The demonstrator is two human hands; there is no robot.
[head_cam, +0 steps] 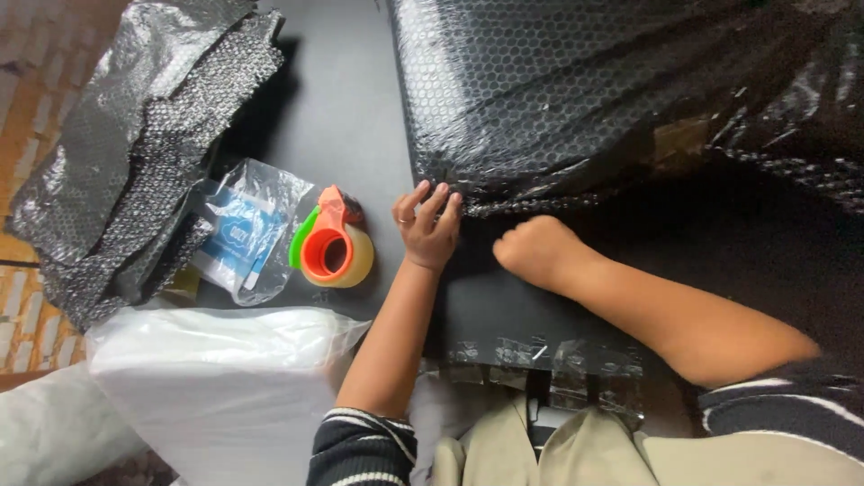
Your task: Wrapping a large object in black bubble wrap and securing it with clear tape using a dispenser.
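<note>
Left hand (pixel 428 227): fingers spread and pressed flat on the lower left corner of the black bubble-wrapped parcel (pixel 576 90), gripping nothing. Right hand (pixel 533 250): curled into a fist just under the parcel's lower edge, fingers turned under and hidden; contents of the fist not discernible. Parcel: large, glossy, cut off by the top and right borders, resting on the dark desk (pixel 346 99). Bare desk strip left of the parcel. Tape dispenser (pixel 331 245): orange and green with a clear roll, just left of the parcel's corner. Clear bag with blue-and-white packet (pixel 243 229): further left. Loose black bubble wrap (pixel 135 144): far left, draped over the desk's edge. White plastic-wrapped stack (pixel 216 387): below the dispenser, partly cut off.
</note>
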